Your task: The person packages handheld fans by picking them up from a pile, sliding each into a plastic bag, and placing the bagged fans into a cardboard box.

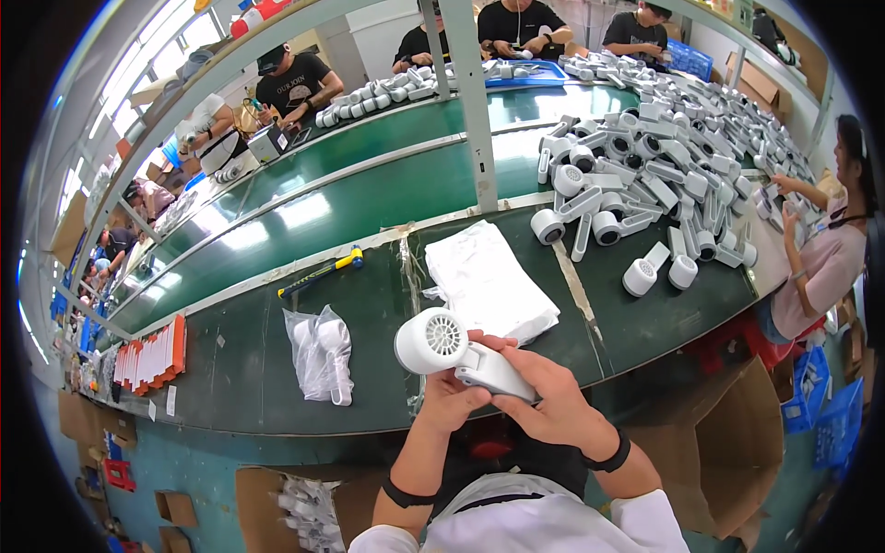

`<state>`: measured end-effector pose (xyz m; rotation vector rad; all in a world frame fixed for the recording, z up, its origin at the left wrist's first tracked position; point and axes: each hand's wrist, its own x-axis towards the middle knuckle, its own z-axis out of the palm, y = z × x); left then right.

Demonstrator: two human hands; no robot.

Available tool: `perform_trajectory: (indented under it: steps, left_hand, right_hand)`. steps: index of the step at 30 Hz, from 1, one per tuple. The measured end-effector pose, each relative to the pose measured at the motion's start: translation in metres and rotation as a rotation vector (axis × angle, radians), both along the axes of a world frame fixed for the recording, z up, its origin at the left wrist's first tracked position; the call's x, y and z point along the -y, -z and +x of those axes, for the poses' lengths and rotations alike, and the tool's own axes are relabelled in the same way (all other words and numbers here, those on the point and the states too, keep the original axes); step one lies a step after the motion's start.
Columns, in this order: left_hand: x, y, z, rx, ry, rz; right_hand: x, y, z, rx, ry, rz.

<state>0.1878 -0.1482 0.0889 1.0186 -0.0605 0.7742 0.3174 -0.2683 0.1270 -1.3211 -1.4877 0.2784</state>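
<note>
In front of my body I hold a white handheld fan, its round slatted grille facing up and to the right. My left hand supports it from below, near the joint between head and grey handle. With thumb and fingers, my right hand grips the handle from the right. Just beyond the hands lies a stack of white plastic bags on the dark green bench. To the left, two bagged fans rest in clear plastic, with a yellow and black hand tool behind them.
A big heap of similar fans covers the bench's right side. At far left stand orange and white cards. A green conveyor and metal post lie beyond. Cardboard boxes flank me below; a co-worker is at right.
</note>
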Motion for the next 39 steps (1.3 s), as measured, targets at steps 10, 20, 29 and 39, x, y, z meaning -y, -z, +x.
perform_trajectory:
  steps: [10,20,29,39]
  left_hand:
    - [0.012,-0.009,-0.001,-0.019,-0.099,-0.128]
    - [0.002,-0.008,-0.007,-0.162,-0.069,-0.278]
    - [-0.005,-0.022,-0.010,-0.089,-0.120,-0.162]
    - [-0.005,-0.017,-0.009,-0.066,-0.087,-0.171]
  right_hand:
    - [-0.007,0.006,-0.016,-0.048,0.072,0.093]
    - [-0.007,0.014,-0.009,-0.650,-0.168,-0.190]
    - [0.008,0.010,0.004,-0.716,-0.274,-0.236]
    - [0.002,0.009,-0.005,-0.599,-0.084,-0.291]
